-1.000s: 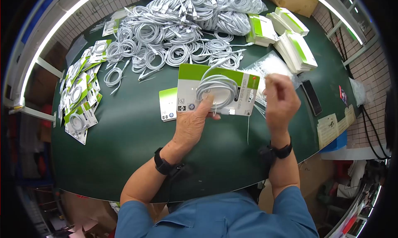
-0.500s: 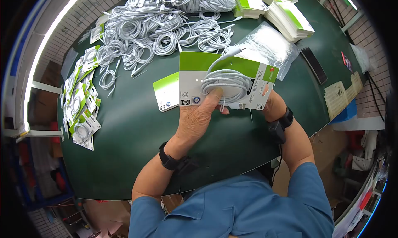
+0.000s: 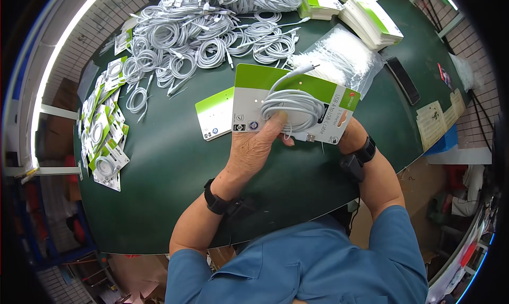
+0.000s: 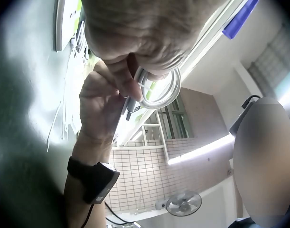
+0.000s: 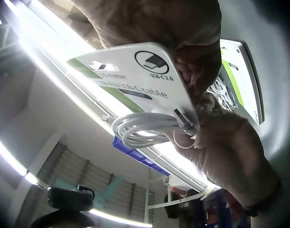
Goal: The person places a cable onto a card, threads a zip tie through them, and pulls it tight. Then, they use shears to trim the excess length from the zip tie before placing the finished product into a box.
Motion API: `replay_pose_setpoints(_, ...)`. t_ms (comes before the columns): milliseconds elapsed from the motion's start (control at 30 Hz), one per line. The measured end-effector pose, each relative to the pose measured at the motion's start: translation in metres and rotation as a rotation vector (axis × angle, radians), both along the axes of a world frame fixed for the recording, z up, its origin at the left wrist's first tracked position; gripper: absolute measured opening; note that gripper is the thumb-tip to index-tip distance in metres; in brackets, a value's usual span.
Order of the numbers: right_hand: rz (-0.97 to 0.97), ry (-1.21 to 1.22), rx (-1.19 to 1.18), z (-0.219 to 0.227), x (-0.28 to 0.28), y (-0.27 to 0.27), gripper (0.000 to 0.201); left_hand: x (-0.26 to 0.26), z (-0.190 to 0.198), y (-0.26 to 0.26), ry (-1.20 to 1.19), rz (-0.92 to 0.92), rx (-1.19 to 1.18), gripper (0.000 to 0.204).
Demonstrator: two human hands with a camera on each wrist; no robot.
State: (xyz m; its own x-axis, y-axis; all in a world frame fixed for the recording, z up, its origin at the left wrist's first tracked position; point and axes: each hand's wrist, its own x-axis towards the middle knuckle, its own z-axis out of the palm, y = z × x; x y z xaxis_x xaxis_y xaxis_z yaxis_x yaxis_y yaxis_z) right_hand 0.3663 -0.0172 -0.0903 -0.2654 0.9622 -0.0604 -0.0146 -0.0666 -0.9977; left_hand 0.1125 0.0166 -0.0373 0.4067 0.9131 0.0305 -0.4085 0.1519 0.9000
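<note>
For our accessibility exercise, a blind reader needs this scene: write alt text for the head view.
A person's left hand presses a coiled white cable against a green-and-white packaging card, while the right hand grips the card's far edge from behind. They work above a dark green table with a heap of loose cables and stacks of cards behind.

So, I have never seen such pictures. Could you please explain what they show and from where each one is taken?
No machine here: a person works with bare hands. The round picture comes from a camera on the head, looking down; the other two come from cameras on the wrists, looking up.

The left hand presses a coiled cable onto a card; the right hand holds the card's other end, mostly hidden behind it.

On the green table lie loose cables, finished cards, blank cards and a phone.
</note>
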Motion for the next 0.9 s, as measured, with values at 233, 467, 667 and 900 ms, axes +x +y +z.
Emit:
replay_pose_setpoints(233, -0.01, -0.125, 0.099, -0.029, 0.003, 0.003, 0.049, -0.002, 0.002, -0.003, 0.011, -0.019, -0.011, 0.027)
replay_pose_setpoints(467, -0.007, -0.099, 0.127, -0.04, 0.003, -0.001, 0.047, 0.0, -0.003, -0.003, 0.001, -0.021, -0.025, 0.027)
replay_pose_setpoints(667, 0.101, -0.352, 0.315, -0.021, -0.002, 0.006, 0.062, -0.005, 0.003, -0.003, 0.079, -0.033, -0.012, 0.025)
replay_pose_setpoints(900, 0.051, -0.207, 0.255, 0.038, -0.04, 0.06, 0.018, -0.009, 0.002, -0.003, 0.153, 0.002, -0.061, 0.026)
